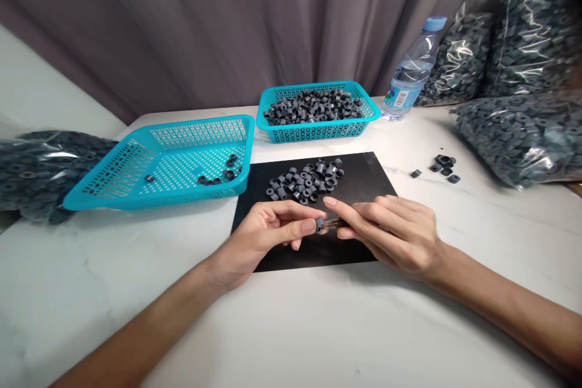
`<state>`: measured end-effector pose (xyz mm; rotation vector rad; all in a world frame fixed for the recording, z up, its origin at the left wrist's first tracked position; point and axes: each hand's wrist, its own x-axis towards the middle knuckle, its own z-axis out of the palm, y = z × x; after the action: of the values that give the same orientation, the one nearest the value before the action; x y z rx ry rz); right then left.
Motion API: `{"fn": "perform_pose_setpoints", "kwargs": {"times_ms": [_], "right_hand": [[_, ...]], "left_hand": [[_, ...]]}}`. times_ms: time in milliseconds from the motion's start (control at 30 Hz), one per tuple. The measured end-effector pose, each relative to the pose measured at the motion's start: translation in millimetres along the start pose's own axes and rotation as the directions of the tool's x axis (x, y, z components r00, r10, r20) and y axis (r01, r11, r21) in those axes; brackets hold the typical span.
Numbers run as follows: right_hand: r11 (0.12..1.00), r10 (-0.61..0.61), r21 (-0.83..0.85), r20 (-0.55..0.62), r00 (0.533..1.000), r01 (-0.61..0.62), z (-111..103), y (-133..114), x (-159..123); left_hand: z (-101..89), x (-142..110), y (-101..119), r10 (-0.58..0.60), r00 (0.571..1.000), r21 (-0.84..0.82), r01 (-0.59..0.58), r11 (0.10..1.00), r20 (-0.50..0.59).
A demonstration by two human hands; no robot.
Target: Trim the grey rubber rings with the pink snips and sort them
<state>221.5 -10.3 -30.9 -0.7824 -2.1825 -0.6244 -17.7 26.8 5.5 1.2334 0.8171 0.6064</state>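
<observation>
Between the thumb and fingers of my left hand [268, 230] is a small dark grey ring-shaped piece [320, 225]. My right hand [395, 230] grips a thin metal tool [334, 224], and its tip meets the piece. Most of that tool is hidden by my fingers, so its exact kind is unclear. Both hands are over a black mat [359, 176]. Just beyond them on the mat lies a heap of similar short grey rings [304, 182], some on their sides and some showing their holes.
A blue basket [159, 197] at left holds several rings; another blue basket [318, 131] behind is full of them. A water bottle [411, 73] stands at back right. Loose rings [443, 163] lie near a filled plastic bag [522, 133]. Another bag [50, 170] sits far left.
</observation>
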Motion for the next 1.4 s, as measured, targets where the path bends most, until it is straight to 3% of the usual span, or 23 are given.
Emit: {"fn": "perform_pose_setpoints", "kwargs": {"times_ms": [1400], "right_hand": [[0.996,-0.039,-0.076,-0.006,0.999,0.039,-1.5,2.6,-2.7]], "left_hand": [[-2.9,0.8,-1.7,-0.017,1.0,0.036,0.016,0.999,0.023]]}}
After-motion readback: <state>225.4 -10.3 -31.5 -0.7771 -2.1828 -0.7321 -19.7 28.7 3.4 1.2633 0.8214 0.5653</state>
